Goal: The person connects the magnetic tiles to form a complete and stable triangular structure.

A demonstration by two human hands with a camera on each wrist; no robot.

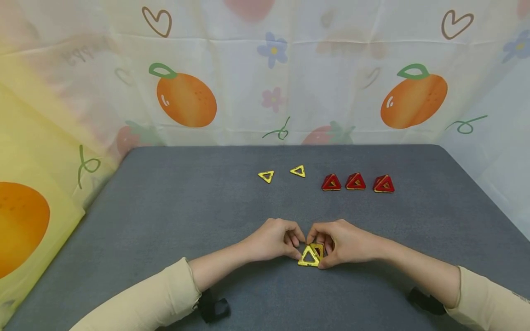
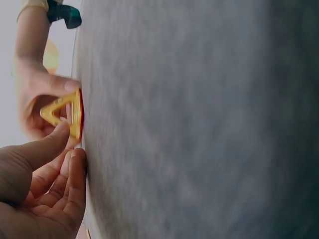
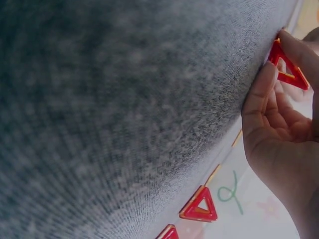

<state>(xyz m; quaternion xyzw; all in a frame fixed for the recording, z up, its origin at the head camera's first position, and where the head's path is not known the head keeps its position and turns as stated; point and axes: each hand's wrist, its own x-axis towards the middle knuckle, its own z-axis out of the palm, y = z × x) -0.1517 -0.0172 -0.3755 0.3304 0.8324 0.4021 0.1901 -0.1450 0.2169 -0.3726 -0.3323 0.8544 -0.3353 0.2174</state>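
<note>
Both hands work on a small pyramid of magnetic triangle tiles (image 1: 308, 264) low on the grey table, right of its middle. Its sides facing the head camera are yellow; a red triangle side (image 3: 293, 80) shows in the right wrist view. The left hand (image 1: 274, 240) holds its left edge, thumb at the near face and fingers bent behind. From the other side the right hand (image 1: 345, 244) grips it between thumb and fingertips. In the left wrist view the left thumb (image 2: 50, 144) lies on the yellow tile (image 2: 76, 117). The fingers partly hide the pyramid's sides.
Farther back on the table (image 1: 186, 197) lie two flat yellow triangle tiles, one left (image 1: 262, 174) and one right (image 1: 295, 171). To their right stand three red pyramids (image 1: 331, 188) in a row. A printed curtain (image 1: 248, 105) hangs behind the table.
</note>
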